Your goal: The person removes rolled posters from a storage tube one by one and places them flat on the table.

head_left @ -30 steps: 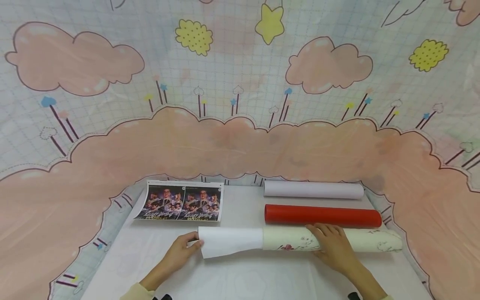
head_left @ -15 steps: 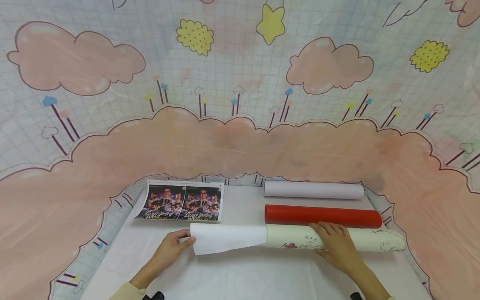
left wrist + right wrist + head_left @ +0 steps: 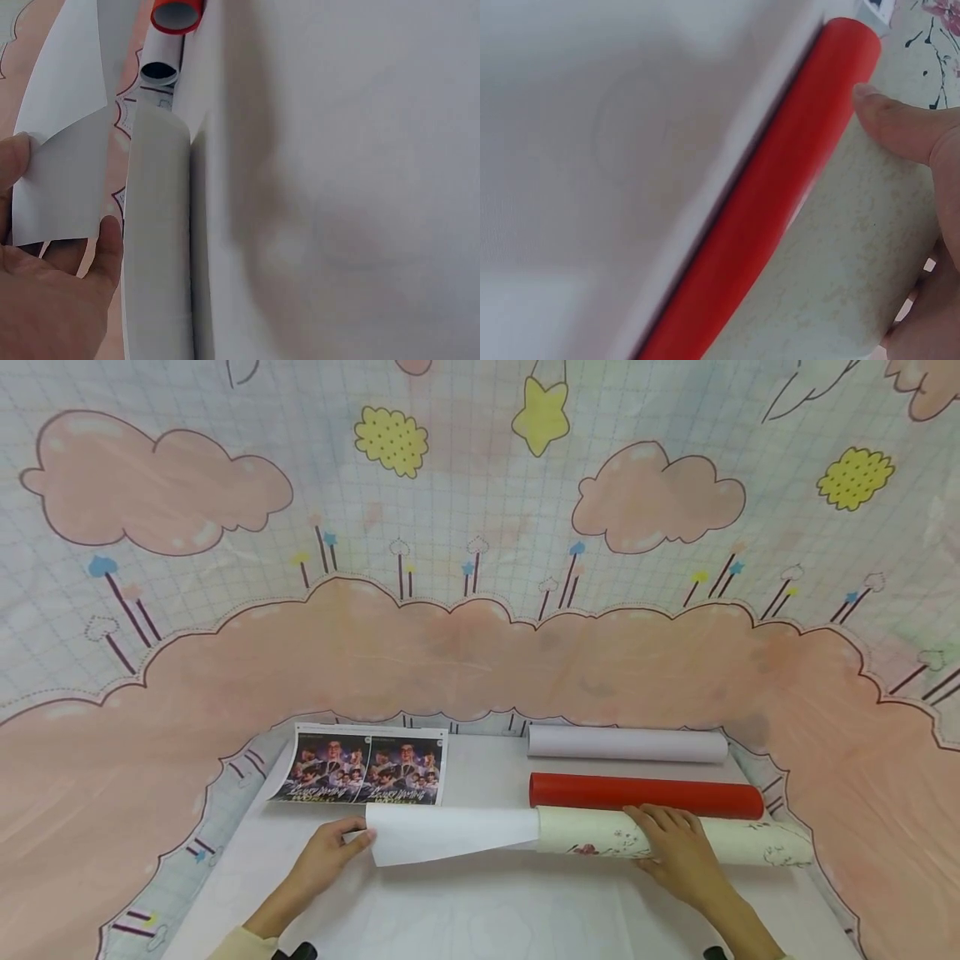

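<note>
- Head view shows the left hand (image 3: 326,854) with a narrow grip, thumb and fingers pinching the left edge of a white sheet (image 3: 446,833).
- That sheet's other end disappears into the left end of a cream floral roll (image 3: 588,832).
- Over the floral roll's middle lies the right hand (image 3: 678,852), its grip curled round the roll.
- The floral roll runs sideways across the right half of the tabletop (image 3: 480,910), its right end at the right edge; whether it rests there or is lifted, I cannot tell.
- Just beyond it, a red roll (image 3: 645,795) lies nearly parallel.
- Behind that, a white roll (image 3: 626,744) lies along the far edge, toward the far right corner.
- Near the far left corner sits a printed sheet (image 3: 363,767) with two matching pictures, its left side curling up.
- A cloud-patterned cloth (image 3: 480,660) rises behind the far edge.
</note>
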